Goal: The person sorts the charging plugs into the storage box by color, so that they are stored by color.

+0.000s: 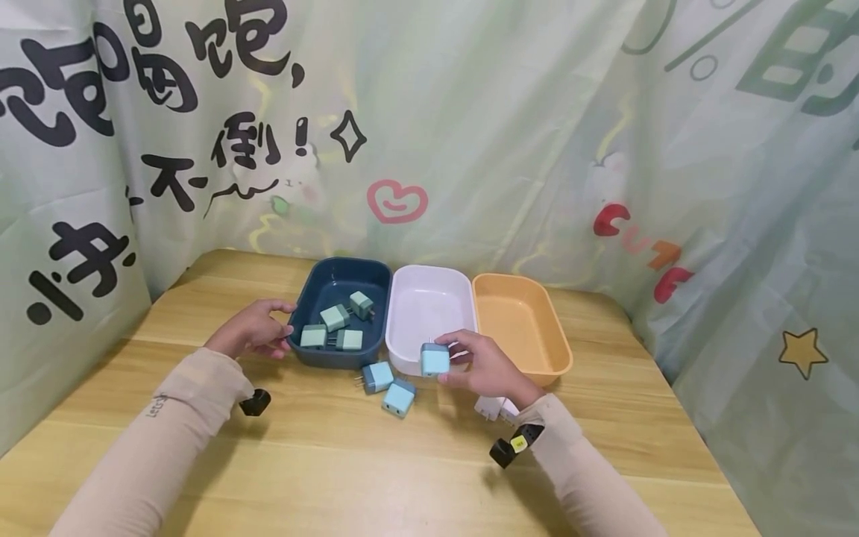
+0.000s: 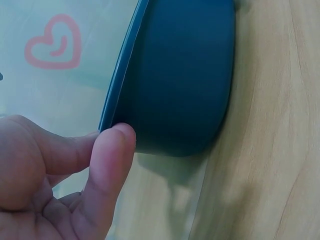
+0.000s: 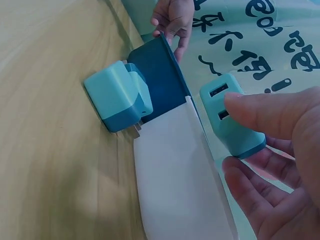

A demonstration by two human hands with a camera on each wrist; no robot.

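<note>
At the left side of the dark blue bin, my left hand pinches the rim between thumb and finger; the left wrist view shows the fingertips at the rim corner. Several pale green plug chargers lie inside this bin. My right hand holds a light blue USB charger by its sides, over the front edge of the white bin. Two USB ports show on its face in the right wrist view. Two more blue chargers lie on the table in front of the bins.
An orange bin stands in the same row, right of the white one. White chargers lie partly hidden beneath my right wrist. The wooden table ends at a printed curtain behind and at both sides.
</note>
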